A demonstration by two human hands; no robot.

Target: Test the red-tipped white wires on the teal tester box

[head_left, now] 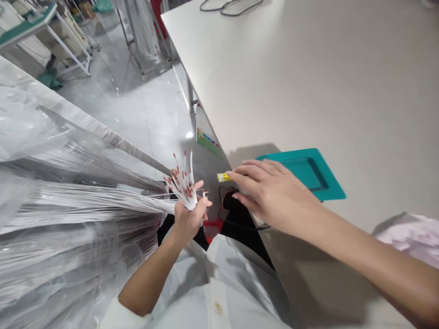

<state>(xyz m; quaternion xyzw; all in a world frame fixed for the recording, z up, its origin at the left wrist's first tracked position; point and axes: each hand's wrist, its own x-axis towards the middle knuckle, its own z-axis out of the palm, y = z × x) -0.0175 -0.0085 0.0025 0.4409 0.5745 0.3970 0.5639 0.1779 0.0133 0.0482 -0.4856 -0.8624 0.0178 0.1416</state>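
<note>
My left hand [188, 217] is closed round a bundle of thin white wires [183, 187], whose reddish-brown ends fan out above the fist. The wires run off to the left. My right hand [265, 185] is over the table's near edge, its fingers bent and the thumb underneath. A small yellow piece with a pale end [223, 177] sticks out from its fingertips toward the wires; its exact kind is hidden by the fingers. Partly behind the right hand, a teal tray [331, 180] lies on the table.
At left, long bundles of white wires [78, 196] hang over a rail [99, 128] beside plastic sheeting [27, 119]. The pale table [308, 82] fills the right, with a black cable [233, 7] at the back and pink cloth [411, 235]. A wheeled rack [135, 41] stands farther off.
</note>
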